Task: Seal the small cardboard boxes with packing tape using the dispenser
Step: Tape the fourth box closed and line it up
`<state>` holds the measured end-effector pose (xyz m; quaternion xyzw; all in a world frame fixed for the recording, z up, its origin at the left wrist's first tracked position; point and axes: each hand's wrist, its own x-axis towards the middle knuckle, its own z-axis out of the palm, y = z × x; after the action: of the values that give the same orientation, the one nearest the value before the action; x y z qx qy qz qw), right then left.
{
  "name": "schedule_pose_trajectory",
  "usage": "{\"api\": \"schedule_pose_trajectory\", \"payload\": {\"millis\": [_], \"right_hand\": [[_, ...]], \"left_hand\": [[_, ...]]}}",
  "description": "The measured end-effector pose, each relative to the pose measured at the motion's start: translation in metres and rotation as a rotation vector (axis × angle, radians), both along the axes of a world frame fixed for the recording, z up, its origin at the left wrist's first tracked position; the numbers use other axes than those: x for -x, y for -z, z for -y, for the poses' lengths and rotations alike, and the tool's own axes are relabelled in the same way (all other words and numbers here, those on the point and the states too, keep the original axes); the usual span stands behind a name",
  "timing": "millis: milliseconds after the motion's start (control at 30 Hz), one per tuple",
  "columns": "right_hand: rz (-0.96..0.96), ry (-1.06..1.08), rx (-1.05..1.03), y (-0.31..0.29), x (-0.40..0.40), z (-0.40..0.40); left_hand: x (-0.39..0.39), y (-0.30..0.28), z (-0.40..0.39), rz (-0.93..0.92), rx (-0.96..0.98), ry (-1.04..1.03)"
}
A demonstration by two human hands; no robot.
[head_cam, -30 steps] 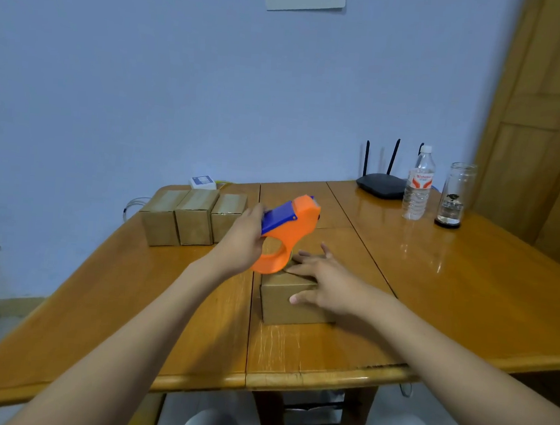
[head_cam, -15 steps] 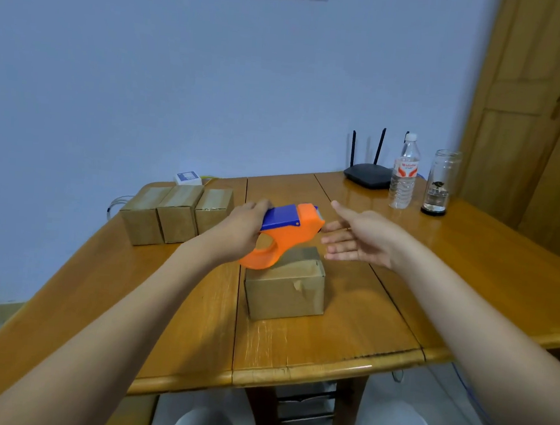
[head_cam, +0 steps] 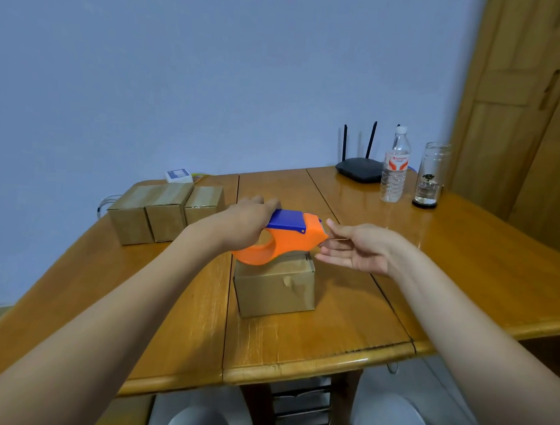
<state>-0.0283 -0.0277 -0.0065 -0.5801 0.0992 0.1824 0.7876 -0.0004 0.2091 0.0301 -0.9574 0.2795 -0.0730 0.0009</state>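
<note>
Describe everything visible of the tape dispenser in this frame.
The tape dispenser is orange plastic with a blue top panel and a curved loop handle. The left hand grips its rear, holding it level just above the nearest cardboard box. The right hand reaches its front tip with thumb and fingers; any tape there is too faint to confirm.

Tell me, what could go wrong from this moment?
The right hand has its fingertips at the front of the tape dispenser, where a cutting blade likely sits, so a finger might get nicked. Neither hand steadies the box, so it may slide when tape is pressed on.
</note>
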Motion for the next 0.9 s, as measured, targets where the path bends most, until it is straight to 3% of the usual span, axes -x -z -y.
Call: {"api": "schedule_pose_trajectory", "payload": {"millis": [267,900], "right_hand": [[-0.065,0.013,-0.188,0.009,0.001,-0.007],[-0.1,0.056,-0.386,0.017,0.006,-0.02]], "left_hand": [[-0.001,0.001,-0.005,-0.02,0.059,0.001],[0.0,0.004,-0.013,-0.039,0.135,0.021]]}}
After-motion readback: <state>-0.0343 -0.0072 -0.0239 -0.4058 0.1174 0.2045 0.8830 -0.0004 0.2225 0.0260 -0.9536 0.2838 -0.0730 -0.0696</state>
